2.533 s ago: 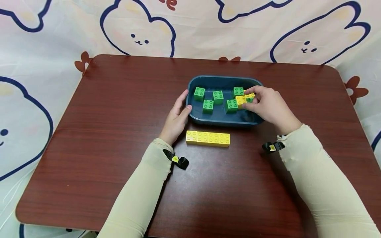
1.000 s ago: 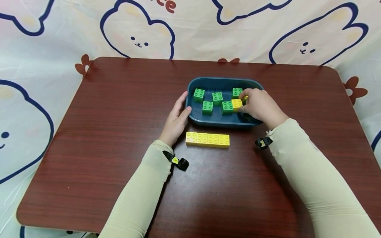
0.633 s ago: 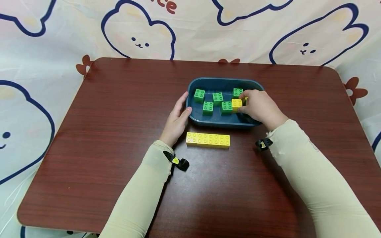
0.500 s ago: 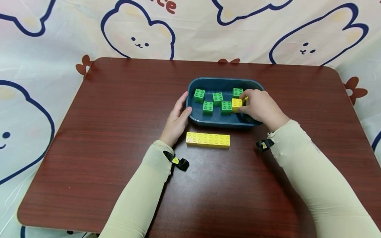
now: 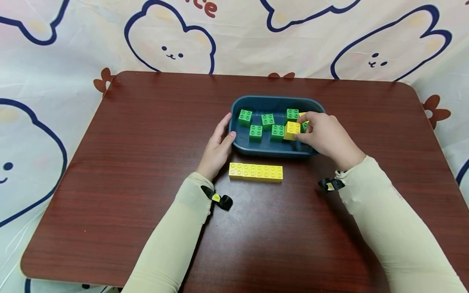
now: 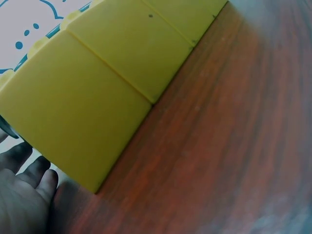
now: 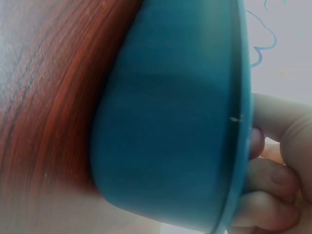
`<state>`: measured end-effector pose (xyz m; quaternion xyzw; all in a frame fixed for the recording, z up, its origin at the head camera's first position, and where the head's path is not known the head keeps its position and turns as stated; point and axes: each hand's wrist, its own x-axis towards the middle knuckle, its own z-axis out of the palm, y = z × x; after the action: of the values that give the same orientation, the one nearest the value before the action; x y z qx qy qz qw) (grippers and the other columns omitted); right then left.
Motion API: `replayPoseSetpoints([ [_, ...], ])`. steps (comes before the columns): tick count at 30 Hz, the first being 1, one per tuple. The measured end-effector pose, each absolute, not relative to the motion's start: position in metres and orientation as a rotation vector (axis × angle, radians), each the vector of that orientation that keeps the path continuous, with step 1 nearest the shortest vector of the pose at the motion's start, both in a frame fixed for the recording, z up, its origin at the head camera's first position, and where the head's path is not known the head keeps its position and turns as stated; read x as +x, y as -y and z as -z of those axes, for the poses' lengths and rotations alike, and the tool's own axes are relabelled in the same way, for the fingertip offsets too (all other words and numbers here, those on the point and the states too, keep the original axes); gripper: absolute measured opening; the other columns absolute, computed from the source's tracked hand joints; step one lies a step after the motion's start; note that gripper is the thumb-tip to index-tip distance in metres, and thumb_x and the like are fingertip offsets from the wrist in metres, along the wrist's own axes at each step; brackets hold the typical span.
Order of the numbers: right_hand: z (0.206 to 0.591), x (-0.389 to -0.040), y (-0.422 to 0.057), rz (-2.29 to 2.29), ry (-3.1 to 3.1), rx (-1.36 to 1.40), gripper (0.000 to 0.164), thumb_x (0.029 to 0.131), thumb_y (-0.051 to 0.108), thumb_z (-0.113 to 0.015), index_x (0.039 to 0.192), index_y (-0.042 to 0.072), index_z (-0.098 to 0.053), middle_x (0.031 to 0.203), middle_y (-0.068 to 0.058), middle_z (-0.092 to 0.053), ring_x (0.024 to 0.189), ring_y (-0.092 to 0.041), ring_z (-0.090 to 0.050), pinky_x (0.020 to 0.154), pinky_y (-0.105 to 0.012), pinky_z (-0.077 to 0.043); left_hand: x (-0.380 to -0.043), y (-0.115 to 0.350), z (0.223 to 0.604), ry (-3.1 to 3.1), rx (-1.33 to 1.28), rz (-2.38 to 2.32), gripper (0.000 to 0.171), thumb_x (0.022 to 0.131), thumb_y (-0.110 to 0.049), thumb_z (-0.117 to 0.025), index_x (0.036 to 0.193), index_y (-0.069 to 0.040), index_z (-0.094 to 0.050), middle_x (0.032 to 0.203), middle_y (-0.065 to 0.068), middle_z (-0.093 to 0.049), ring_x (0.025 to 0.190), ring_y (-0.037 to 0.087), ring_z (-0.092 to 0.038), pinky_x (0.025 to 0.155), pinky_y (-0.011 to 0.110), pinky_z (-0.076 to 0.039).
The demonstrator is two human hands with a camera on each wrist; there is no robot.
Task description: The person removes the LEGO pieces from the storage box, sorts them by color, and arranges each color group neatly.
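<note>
My right hand (image 5: pixel 327 132) reaches over the right end of a dark blue tray (image 5: pixel 276 152) and pinches a yellow toy building brick (image 5: pixel 292 128) between thumb and fingertips. Right beside that brick is a green brick (image 5: pixel 277 132); another yellow brick (image 5: pixel 302 115) shows partly behind my fingers. At the tray's left end my left hand (image 5: pixel 216 150) rests with straight fingers along the outer wall, thumb at the rim. The right wrist view shows the tray's wall (image 7: pixel 165 122) hiding what those fingertips hold. A row of yellow bricks (image 5: pixel 255 172) lies on the table before the tray.
Several more green bricks (image 5: pixel 255 132) stand apart in the tray's left half and back. The brown wooden table (image 5: pixel 146 142) has rounded corners, and a patterned cloth (image 5: pixel 242 44) hangs behind it.
My right hand went further into the tray, shifting the yellow brick and the green one beside it left. It has since drawn back slightly right, the yellow brick in its fingertips. The left hand stays put.
</note>
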<state>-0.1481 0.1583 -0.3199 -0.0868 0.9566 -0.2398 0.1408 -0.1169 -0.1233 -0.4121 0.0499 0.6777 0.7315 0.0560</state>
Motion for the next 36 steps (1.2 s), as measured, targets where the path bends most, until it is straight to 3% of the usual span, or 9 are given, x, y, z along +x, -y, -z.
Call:
replayPoseSetpoints([
  [11,0.312,-0.121,-0.162,0.816,-2.815,-0.239,0.043,0.090,0.026,-0.077,0.127,0.009,-0.063,0.072,-0.009,-0.056,0.063,-0.025,-0.049,0.050,-0.035,-0.039,-0.119,0.124,0.412,-2.057,0.110,-2.199,0.056,0.108,-0.013,-0.045,0.160,-0.022,-0.027,0.164,-0.005,-0.025,0.147,0.009,-0.029,0.117,0.032,-0.031],
  [25,0.310,-0.074,-0.167,1.037,-2.892,-0.340,0.037,0.084,0.024,-0.084,0.115,0.011,-0.069,0.070,-0.003,-0.055,0.065,-0.020,-0.049,0.050,-0.029,-0.038,-0.118,0.124,0.416,-2.114,0.175,-2.182,0.053,0.108,-0.022,-0.046,0.159,-0.029,-0.030,0.162,-0.011,-0.028,0.145,0.007,-0.031,0.117,0.035,-0.031],
  [36,0.310,-0.063,-0.175,0.914,-2.848,-0.534,0.030,0.081,0.027,-0.086,0.105,0.019,-0.068,0.067,0.004,-0.051,0.059,-0.014,-0.047,0.051,-0.028,-0.038,-0.117,0.124,0.415,-2.119,0.176,-2.169,0.054,0.108,-0.022,-0.046,0.159,-0.030,-0.030,0.162,-0.011,-0.027,0.146,0.008,-0.030,0.117,0.035,-0.031],
])
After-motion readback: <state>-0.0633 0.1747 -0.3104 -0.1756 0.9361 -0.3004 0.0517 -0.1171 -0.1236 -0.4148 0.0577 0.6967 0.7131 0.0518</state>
